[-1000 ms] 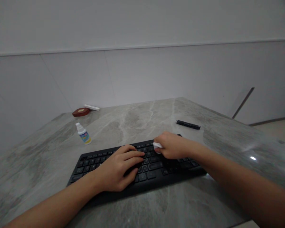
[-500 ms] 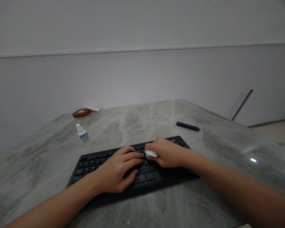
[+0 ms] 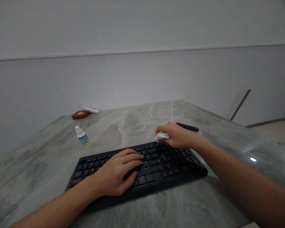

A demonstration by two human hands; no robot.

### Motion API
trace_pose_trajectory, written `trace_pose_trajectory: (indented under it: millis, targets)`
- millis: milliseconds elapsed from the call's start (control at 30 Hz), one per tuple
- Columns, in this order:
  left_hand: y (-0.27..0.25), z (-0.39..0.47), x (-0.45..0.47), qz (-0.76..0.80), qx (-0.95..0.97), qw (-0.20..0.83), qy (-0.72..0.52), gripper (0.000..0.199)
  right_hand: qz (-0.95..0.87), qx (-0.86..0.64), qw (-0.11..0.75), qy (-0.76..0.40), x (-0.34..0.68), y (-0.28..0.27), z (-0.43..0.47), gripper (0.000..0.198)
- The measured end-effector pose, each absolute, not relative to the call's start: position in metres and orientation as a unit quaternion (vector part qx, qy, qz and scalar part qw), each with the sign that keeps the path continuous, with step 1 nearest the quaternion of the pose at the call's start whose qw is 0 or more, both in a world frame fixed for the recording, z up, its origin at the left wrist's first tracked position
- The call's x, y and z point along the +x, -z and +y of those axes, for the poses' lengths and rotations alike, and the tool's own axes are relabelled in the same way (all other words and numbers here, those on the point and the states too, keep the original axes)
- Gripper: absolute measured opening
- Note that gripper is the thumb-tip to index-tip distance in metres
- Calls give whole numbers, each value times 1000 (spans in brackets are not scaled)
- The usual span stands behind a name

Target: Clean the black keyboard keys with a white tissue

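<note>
A black keyboard (image 3: pixel 154 183) lies at a slant on the grey marbled table. Across its middle keys rests my left hand (image 3: pixel 120 172), fingers stretched out and holding nothing. My right hand (image 3: pixel 175 135) is closed round a crumpled white tissue (image 3: pixel 162 135) above the keyboard's far edge, right of centre. Whether the tissue touches the keyboard there, I cannot tell. Just beyond the right hand lies a black pen-like stick (image 3: pixel 187 127), partly hidden by it.
Left of the keyboard's far side stands a small white spray bottle (image 3: pixel 83 137) with a coloured label. A reddish-brown case (image 3: pixel 80 114) and a flat white object (image 3: pixel 91 110) lie at the back left of the table (image 3: pixel 133 122), near the wall (image 3: pixel 142 79).
My right hand, with the tissue, has moved away from me and to the right, from the middle keys to the keyboard's far edge. The left hand has stayed in place.
</note>
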State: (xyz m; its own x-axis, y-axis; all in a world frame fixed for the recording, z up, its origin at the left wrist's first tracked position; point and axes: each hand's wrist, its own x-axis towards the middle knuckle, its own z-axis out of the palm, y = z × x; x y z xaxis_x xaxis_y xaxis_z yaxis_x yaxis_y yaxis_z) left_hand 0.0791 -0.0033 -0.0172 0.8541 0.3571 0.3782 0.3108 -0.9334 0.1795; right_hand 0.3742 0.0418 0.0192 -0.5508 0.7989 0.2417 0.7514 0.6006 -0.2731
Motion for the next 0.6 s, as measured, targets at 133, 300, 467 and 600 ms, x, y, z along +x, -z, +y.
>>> trace_pose_trajectory:
  millis: [133, 300, 467, 600]
  targets:
    - [19, -3, 77, 179, 964, 52, -189, 37, -890, -415, 169, -83, 372, -17, 40, 13]
    - [14, -4, 76, 194, 971, 64, -121, 52, -886, -425, 174, -59, 372, -27, 35, 11]
    - [3, -7, 78, 183, 978, 81, -53, 72, -883, -424, 169, -107, 375, -32, 24, 13]
    - [-3, -7, 83, 181, 980, 80, -31, 79, -898, -364, 223, -110, 386, -20, 26, 10]
